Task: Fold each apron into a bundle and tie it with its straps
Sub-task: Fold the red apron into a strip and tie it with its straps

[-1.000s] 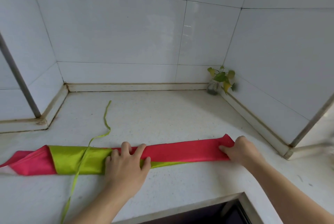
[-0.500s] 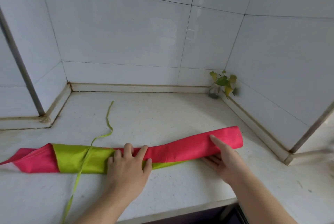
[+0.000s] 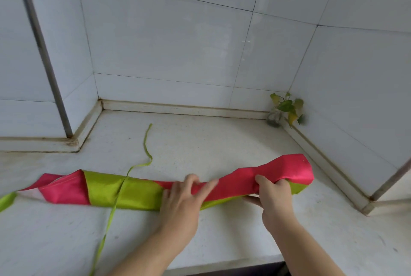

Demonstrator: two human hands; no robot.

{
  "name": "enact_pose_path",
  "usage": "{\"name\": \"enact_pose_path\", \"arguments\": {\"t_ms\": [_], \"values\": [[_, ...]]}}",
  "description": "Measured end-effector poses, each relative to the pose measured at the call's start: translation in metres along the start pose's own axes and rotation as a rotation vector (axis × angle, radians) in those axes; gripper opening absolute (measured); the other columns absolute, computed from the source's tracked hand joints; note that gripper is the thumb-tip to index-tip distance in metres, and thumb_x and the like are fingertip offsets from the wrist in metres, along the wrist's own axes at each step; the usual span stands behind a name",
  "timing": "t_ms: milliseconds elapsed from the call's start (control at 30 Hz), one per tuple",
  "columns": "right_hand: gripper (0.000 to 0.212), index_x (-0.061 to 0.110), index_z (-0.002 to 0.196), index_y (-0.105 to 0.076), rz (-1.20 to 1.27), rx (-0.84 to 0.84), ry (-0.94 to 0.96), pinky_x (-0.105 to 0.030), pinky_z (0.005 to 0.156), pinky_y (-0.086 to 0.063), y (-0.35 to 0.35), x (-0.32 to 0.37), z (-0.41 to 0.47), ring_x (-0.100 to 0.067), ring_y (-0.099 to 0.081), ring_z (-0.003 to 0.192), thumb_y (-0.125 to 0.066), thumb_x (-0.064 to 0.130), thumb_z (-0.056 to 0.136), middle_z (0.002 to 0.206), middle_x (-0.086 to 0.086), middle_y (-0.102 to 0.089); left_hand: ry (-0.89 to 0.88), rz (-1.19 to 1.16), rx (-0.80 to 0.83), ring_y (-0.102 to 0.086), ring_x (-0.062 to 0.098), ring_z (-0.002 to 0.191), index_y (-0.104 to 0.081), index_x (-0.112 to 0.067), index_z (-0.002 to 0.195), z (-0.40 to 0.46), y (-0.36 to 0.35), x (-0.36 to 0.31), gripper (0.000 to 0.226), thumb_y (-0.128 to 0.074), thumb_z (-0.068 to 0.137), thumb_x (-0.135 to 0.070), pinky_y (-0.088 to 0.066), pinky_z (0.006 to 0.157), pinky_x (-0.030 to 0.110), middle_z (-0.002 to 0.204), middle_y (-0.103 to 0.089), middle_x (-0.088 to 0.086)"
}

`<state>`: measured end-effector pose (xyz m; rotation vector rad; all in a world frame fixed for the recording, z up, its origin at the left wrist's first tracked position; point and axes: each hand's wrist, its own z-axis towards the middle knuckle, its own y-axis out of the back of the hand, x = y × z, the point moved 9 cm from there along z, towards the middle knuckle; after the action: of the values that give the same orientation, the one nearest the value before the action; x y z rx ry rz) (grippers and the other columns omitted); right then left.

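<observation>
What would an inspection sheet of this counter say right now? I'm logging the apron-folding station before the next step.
Surface: pale speckled counter, some dark specks, dirty seam along the wall base.
Job's things: one pink and green apron folded into a long band across the counter, its right end lifted and turned over; thin green strap crosses the band, running back over the counter and forward towards the front edge.
Clutter: small plant in the back right corner.
Hands: left hand presses flat on the band's middle; right hand grips the raised right end.
Cables: nothing seen.
Surroundings: white tiled walls; grey vertical pipe at left.
</observation>
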<state>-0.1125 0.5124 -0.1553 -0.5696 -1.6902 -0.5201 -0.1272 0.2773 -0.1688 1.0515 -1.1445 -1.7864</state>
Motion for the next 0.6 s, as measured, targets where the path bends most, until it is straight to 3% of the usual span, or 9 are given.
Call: {"name": "enact_pose_path", "arguments": {"t_ms": [67, 200, 267, 333, 400, 467, 533, 600], "values": [[0.008, 0.0, 0.095, -0.062, -0.029, 0.017, 0.056, -0.041, 0.058, -0.063, -0.003, 0.013, -0.009, -0.028, -0.074, 0.072, -0.055, -0.002, 0.095, 0.089, -0.014, -0.07, -0.094, 0.027, 0.047, -0.056, 0.022, 0.087, -0.049, -0.049, 0.143, 0.004, -0.009, -0.014, 0.105, -0.08, 0.053, -0.004, -0.047, 0.062, 0.039, 0.116, -0.051, -0.012], [0.018, -0.012, 0.085, -0.059, -0.185, 0.043, 0.163, -0.036, 0.053, -0.052, -0.009, 0.037, -0.024, -0.027, -0.061, 0.043, -0.05, 0.002, 0.091, 0.057, -0.012, -0.063, -0.07, 0.006, 0.106, -0.051, 0.021, 0.093, -0.039, -0.059, 0.145, 0.01, -0.02, -0.011, 0.101, -0.073, 0.064, -0.009, -0.038, 0.071, 0.036, 0.12, -0.047, -0.017], [0.026, -0.017, 0.079, -0.056, -0.278, 0.048, 0.245, -0.027, 0.041, -0.038, -0.019, 0.052, -0.034, -0.022, -0.053, 0.037, -0.048, 0.005, 0.09, 0.052, -0.023, -0.054, -0.055, -0.089, 0.175, -0.042, 0.022, 0.108, -0.021, -0.066, 0.149, 0.011, -0.022, -0.007, 0.09, -0.056, 0.082, -0.019, -0.034, 0.085, 0.038, 0.134, -0.038, -0.02], [0.029, -0.015, 0.076, -0.055, -0.343, 0.064, 0.341, -0.026, 0.037, -0.034, -0.04, 0.069, -0.048, -0.019, -0.049, 0.035, -0.048, 0.009, 0.091, 0.054, -0.028, -0.054, 0.001, -0.271, 0.295, -0.036, 0.022, 0.118, -0.014, -0.067, 0.149, 0.013, -0.022, -0.004, 0.08, -0.049, 0.083, -0.04, -0.031, 0.099, 0.039, 0.137, -0.035, -0.021], [0.024, 0.0, 0.071, -0.049, -0.378, 0.086, 0.462, -0.032, 0.041, -0.034, -0.069, 0.087, -0.062, -0.019, -0.046, 0.039, -0.051, 0.012, 0.092, 0.051, -0.016, -0.048, 0.048, -0.406, 0.347, -0.036, 0.02, 0.121, -0.029, -0.061, 0.147, 0.014, -0.018, -0.007, 0.071, -0.044, 0.079, -0.06, -0.028, 0.105, 0.039, 0.132, -0.039, -0.02], [0.026, 0.012, 0.071, -0.039, -0.44, 0.141, 0.569, -0.032, 0.043, -0.031, -0.109, 0.096, -0.08, -0.015, -0.038, 0.043, -0.052, 0.012, 0.093, 0.054, -0.003, -0.044, 0.057, -0.453, 0.306, -0.045, 0.022, 0.118, -0.054, -0.043, 0.131, 0.011, -0.006, -0.004, 0.066, -0.034, 0.075, -0.072, -0.034, 0.105, 0.041, 0.126, -0.049, -0.013], [0.021, 0.017, 0.077, -0.038, -0.543, 0.248, 0.681, -0.031, 0.048, -0.032, -0.15, 0.098, -0.102, -0.017, -0.043, 0.052, -0.052, 0.014, 0.093, 0.063, 0.0, -0.048, 0.117, -0.581, 0.192, -0.058, 0.026, 0.109, -0.062, -0.018, 0.123, 0.011, -0.002, 0.005, 0.059, -0.04, 0.089, -0.06, -0.048, 0.098, 0.038, 0.121, -0.061, 0.006], [0.008, 0.021, 0.095, -0.044, -0.661, 0.412, 0.768, -0.035, 0.058, -0.04, -0.187, 0.092, -0.125, -0.026, -0.057, 0.069, -0.053, 0.02, 0.093, 0.077, -0.001, -0.057, 0.191, -0.747, 0.121, -0.062, 0.01, 0.09, -0.06, -0.012, 0.114, 0.004, -0.003, 0.017, 0.018, -0.042, 0.11, -0.011, -0.054, 0.079, 0.018, 0.105, -0.062, 0.006]]}}
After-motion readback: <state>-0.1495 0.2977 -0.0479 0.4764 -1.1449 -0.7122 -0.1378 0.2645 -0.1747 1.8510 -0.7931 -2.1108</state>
